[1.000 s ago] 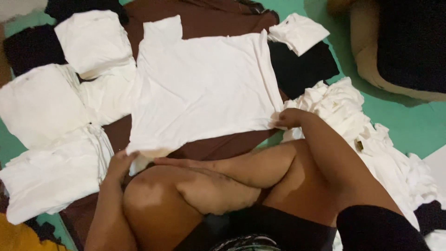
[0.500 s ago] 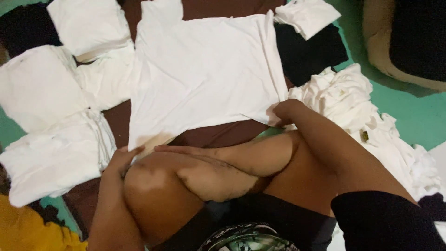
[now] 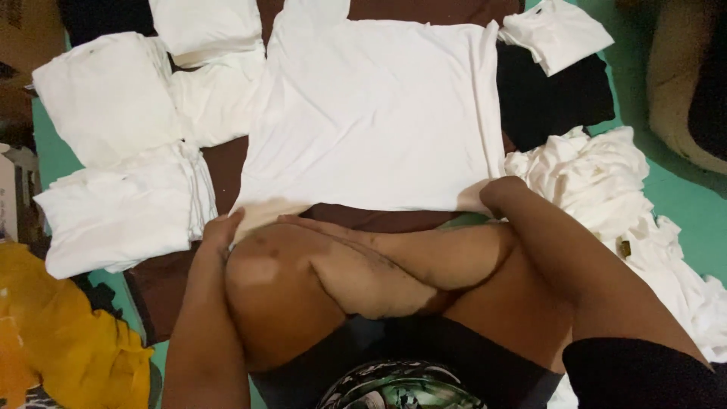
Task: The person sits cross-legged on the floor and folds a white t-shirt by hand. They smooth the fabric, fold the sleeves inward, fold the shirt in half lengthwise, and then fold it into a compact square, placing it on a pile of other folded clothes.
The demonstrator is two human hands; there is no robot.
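legs: you are sitting cross-legged on the floor, knees and one foot filling the near part of the view.
left hand: you are gripping the near left corner of the white shirt; fingers are curling down onto the hem, tips hidden, pinching the cloth as far as can be told.
right hand: you are holding the near right corner of the same shirt; fingers are closing on the hem, tips tucked under the cloth.
white shirt: it is lying flat and spread out just beyond your knees, on the brown cloth, near edge between both hands.
brown cloth: it is showing under the shirt and along its near edge.
folded stack, left: white folded pieces are lying just beside your left hand, with more folded white pieces further back.
loose pile, right: crumpled white garments are heaped near your right arm on the green floor.
yellow cloth: it is bunched at the near left.
black cloth: it is lying beside the shirt's right edge, a small folded white piece touching its far side.
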